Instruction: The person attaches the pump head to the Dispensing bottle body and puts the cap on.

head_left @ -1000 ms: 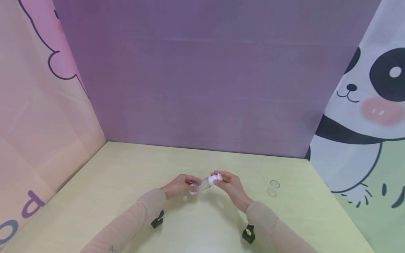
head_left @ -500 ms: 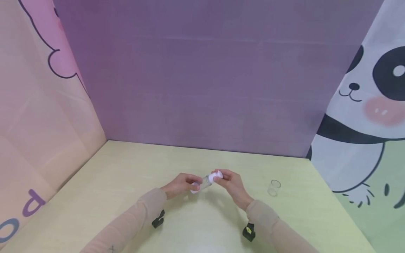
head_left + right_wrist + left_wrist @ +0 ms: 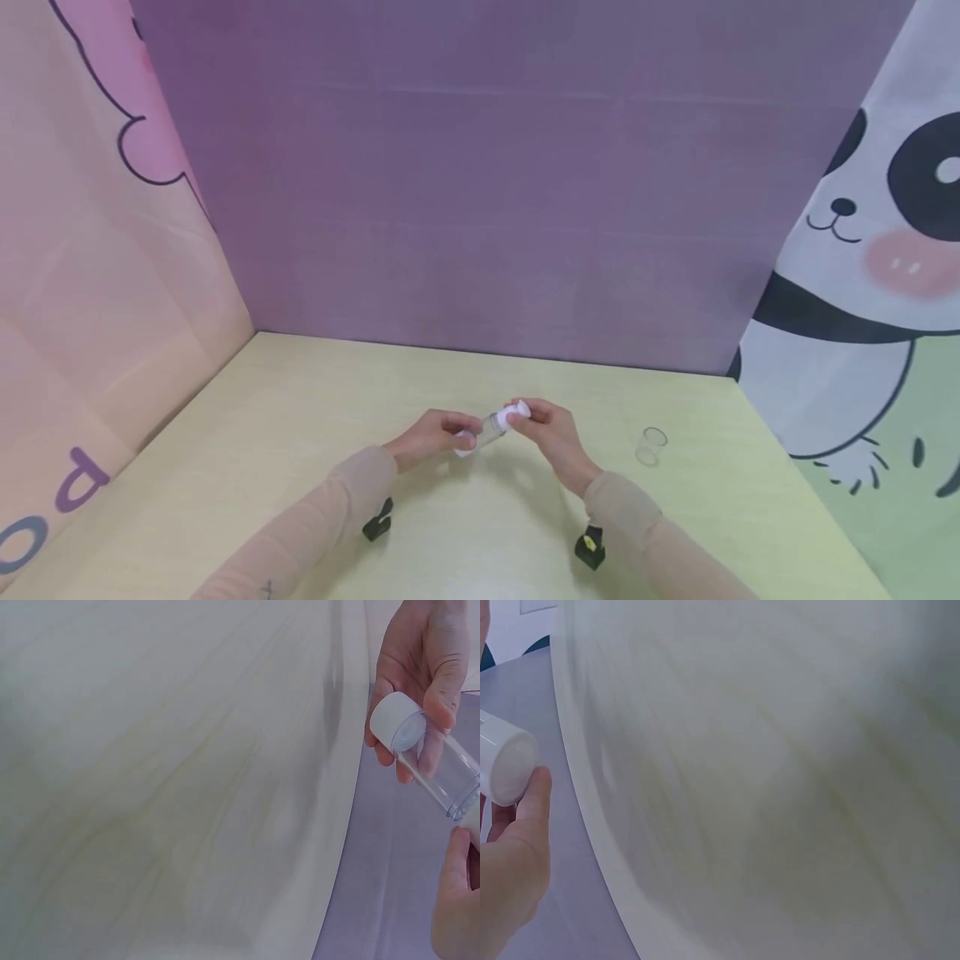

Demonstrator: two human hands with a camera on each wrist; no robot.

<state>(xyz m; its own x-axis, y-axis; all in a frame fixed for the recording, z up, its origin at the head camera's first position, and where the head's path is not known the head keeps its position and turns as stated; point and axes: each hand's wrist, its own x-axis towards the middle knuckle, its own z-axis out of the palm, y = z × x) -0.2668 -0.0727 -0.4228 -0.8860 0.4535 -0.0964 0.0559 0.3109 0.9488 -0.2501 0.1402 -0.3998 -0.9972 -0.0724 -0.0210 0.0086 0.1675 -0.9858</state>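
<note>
While the left hand (image 3: 438,435) pinches the white round base (image 3: 464,447) of a clear, plastic-looking cylindrical bottle (image 3: 490,430) tilted above the pale yellow worktop (image 3: 315,400), the right hand (image 3: 551,427), pinching its white top (image 3: 513,412), probably works best aligned with its axis.

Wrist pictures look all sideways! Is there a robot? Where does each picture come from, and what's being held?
No robot here: these are a person's own two hands. The big picture comes from a camera on the person's head, looking forward and down. The other two come from a camera on each wrist, so the table looks tipped over in them. The person is holding a clear bottle with white ends. The left hand holds one white end, and the right hand grips the other. On the table, over to the right, is a clear cup-shaped thing; neither hand is touching it.
</note>
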